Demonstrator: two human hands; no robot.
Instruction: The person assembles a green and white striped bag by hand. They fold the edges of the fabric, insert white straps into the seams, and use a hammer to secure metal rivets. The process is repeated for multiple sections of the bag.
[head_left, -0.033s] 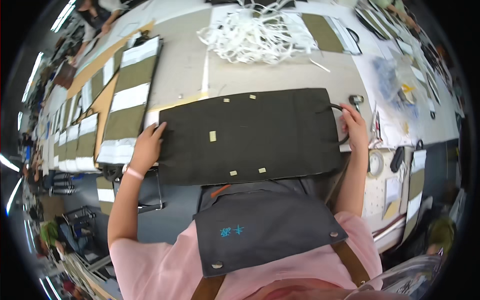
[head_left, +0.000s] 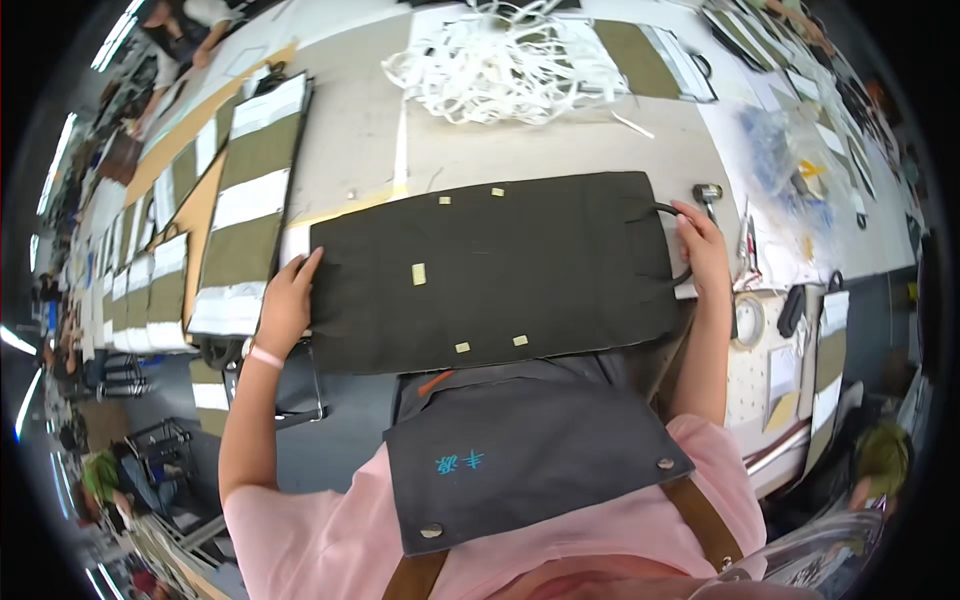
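Note:
A wide, dark fabric bag panel (head_left: pixel 520 270) lies spread out before me, with several small pale tape pieces (head_left: pixel 419 274) on it. My left hand (head_left: pixel 287 305) is closed at the panel's left edge, thumb and fingers on the fabric there; part of its grip is hidden. A dark loop handle (head_left: pixel 664 209) sticks out of the right edge. Around it my right hand (head_left: pixel 702 250) is closed, the fingers partly curled and the panel's surface left uncovered.
White tape strips (head_left: pixel 510 75) are heaped on the table beyond the panel. Stacks of olive and white bag pieces (head_left: pixel 255 190) stand at left. To the right are a hammer (head_left: pixel 708 194), a tape roll (head_left: pixel 746 320) and crumpled clear plastic (head_left: pixel 790 165). Other people work farther off.
The view has shifted slightly, so the panel and table things sit a little more to the left. Both hands keep their places on the panel and its handle.

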